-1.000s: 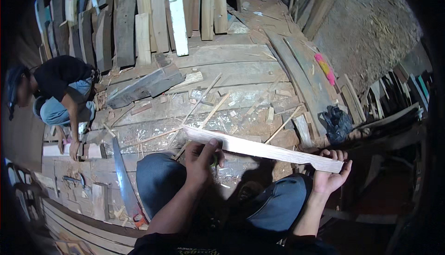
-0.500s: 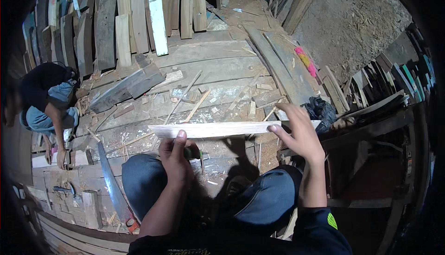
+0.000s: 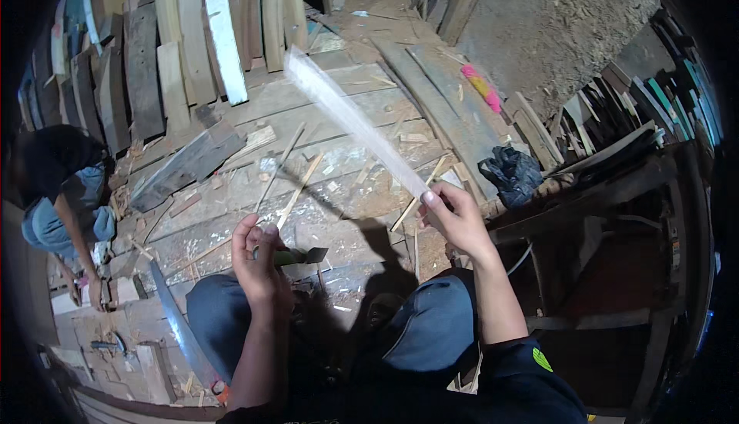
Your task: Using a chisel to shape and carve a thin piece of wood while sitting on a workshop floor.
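My right hand (image 3: 458,222) pinches one end of a pale wooden strip (image 3: 356,130) between thumb and fingers. The strip slants up and to the far left, its far part smeared by motion. My left hand (image 3: 262,268) is closed round the green handle of what looks like a chisel (image 3: 314,255), its dark flat blade pointing right. That hand is apart from the strip. Below both hands are my bent knees in blue jeans (image 3: 219,320).
A handsaw (image 3: 178,320) lies beside my left knee. At the left another person (image 3: 68,185) crouches over a wood piece. A timber block (image 3: 185,164), thin offcuts (image 3: 300,187) and a black plastic bag (image 3: 509,176) lie on the boards. Planks (image 3: 142,66) lean behind.
My left hand has let go of the strip and moved left and down with the tool. The strip has swung from level to slanting, its free end raised away, held by my right hand alone.
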A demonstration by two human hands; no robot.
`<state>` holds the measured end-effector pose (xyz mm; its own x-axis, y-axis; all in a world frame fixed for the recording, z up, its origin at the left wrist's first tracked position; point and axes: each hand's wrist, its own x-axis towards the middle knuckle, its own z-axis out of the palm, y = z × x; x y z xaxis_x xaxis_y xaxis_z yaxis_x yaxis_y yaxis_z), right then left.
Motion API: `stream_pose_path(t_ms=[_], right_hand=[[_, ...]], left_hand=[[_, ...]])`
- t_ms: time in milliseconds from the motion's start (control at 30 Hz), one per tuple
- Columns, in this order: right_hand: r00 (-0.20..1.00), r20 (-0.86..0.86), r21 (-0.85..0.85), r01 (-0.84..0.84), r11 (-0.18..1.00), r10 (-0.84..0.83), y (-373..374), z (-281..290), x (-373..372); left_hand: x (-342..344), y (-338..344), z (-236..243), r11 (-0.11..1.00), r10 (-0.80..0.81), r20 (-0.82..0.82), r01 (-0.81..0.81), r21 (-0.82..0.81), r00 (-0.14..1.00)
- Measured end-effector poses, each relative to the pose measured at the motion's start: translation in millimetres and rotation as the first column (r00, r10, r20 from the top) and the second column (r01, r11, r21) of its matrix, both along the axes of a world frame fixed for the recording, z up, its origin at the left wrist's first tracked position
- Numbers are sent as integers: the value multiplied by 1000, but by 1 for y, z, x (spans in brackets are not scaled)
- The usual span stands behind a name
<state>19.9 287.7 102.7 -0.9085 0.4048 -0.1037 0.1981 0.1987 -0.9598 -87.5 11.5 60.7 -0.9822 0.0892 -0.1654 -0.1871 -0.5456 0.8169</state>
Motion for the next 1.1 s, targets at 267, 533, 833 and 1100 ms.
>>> stream_pose_path(t_ms=[267,533,833,1100], right_hand=[[970,-242,-413,-104,905,1,4,-4,-8],[948,-317,-470,-145,871,-13,-5,-3,-11],[944,-326,-442,-114,890,-41,-12,7,-6],[909,-417,-596,-250,763,-28,-3,9,1]], left_hand=[[9,1,-16,929,-232,-176,164,-330,957],[18,12,-5,703,-446,-522,-76,-707,727],[4,-14,-4,558,-425,-374,-87,-825,825],[4,-18,15,952,-218,60,199,231,974]])
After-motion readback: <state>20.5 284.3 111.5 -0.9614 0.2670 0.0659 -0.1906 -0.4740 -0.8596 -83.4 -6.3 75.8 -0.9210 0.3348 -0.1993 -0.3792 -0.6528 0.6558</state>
